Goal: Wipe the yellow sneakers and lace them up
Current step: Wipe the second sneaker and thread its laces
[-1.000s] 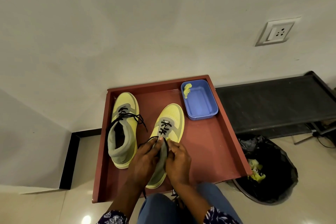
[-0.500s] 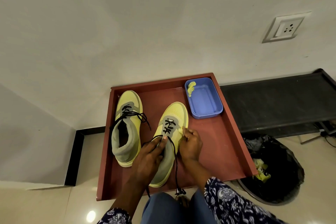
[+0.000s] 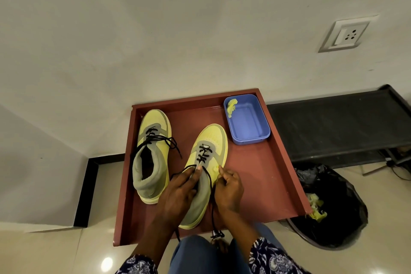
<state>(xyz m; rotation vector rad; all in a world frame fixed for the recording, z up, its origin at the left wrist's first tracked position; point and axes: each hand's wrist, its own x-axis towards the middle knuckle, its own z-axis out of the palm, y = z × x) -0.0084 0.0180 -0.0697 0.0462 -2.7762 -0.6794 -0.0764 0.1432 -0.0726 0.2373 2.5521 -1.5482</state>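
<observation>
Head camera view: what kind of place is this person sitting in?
Probably a room corner in a home, at floor level. A wall socket sits low on the plain wall, glossy floor tiles reflect a light, and a bin lined with a black bag stands beside the red tray of sneakers.

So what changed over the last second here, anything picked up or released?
The right hand left the tongue, where both hands met, and moved out to the right side of the right sneaker, fingers pinching at the eyelet edge; the black lace now hangs loose. The left hand keeps holding the tongue. Left sneaker, blue tub and tray unchanged.
</observation>
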